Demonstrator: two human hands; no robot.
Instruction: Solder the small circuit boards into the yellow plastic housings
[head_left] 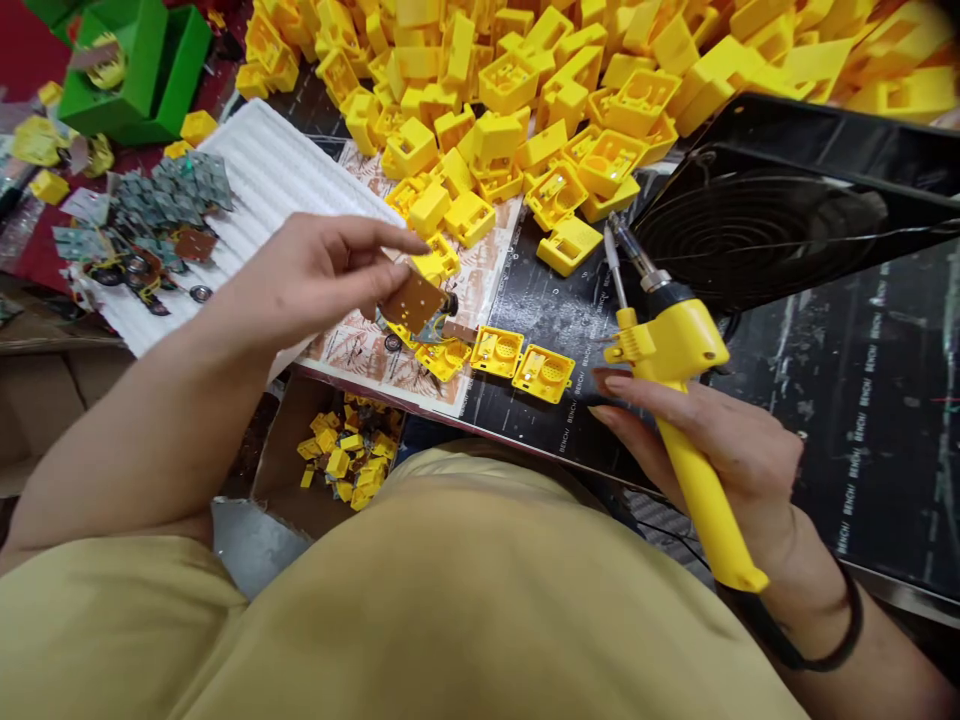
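Note:
My left hand (319, 275) pinches a brown circuit board (414, 298) between thumb and fingers, with a small dark round part and wires at its edge. Just beneath it sit open yellow plastic casings (444, 360), partly covered by the board. Two more open casings (544, 373) lie in line to the right, hollow side up. In my right hand (720, 450) is a yellow soldering gun (686, 430), its handle running down across the palm. Its metal tip and feed tube point up and away, near the loose yellow casings.
Yellow casings (510, 80) are heaped across the back. A black fan (787, 210) stands at right. White foam sheet (262, 170) carries several wired boards (161, 205). Green bins (139, 75) are at back left. Below the bench edge, a cardboard box (281, 470) holds yellow pieces.

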